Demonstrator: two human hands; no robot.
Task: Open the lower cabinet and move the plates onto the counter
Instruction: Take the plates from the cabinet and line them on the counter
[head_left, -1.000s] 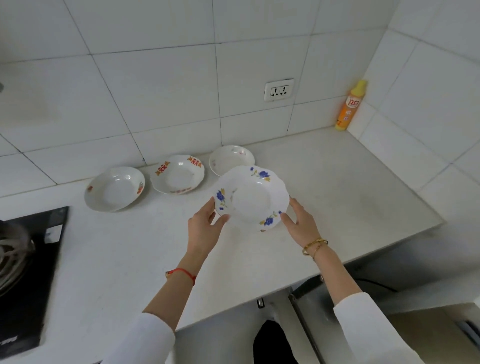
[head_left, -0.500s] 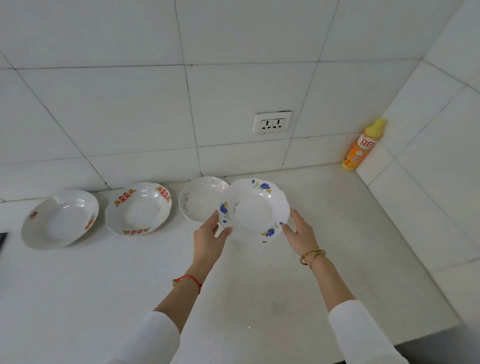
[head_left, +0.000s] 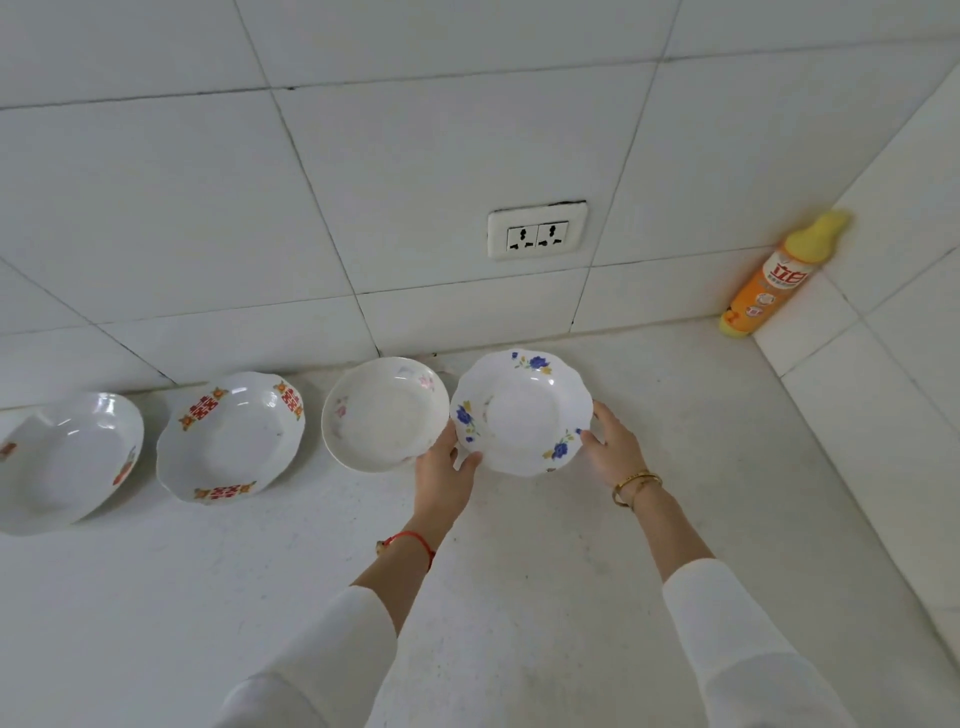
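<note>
Hands gripped the blue-flowered plate (head_left: 522, 410) by opposite rims, left hand (head_left: 445, 475) and right hand (head_left: 615, 449) keeping it level. It sat at the table's (head_left: 519, 597) back, just beside the pink-flowered plate (head_left: 384, 413), probably to extend the row.

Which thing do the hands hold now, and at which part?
The blue-flowered plate: left hand grips its left rim, right hand its right rim.

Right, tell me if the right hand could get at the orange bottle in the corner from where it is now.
Probably yes. The right hand would first have to let go of the blue-flowered plate. Bare counter lies between it and the orange bottle, with nothing in the way, though it looks like a long stretch.
</note>
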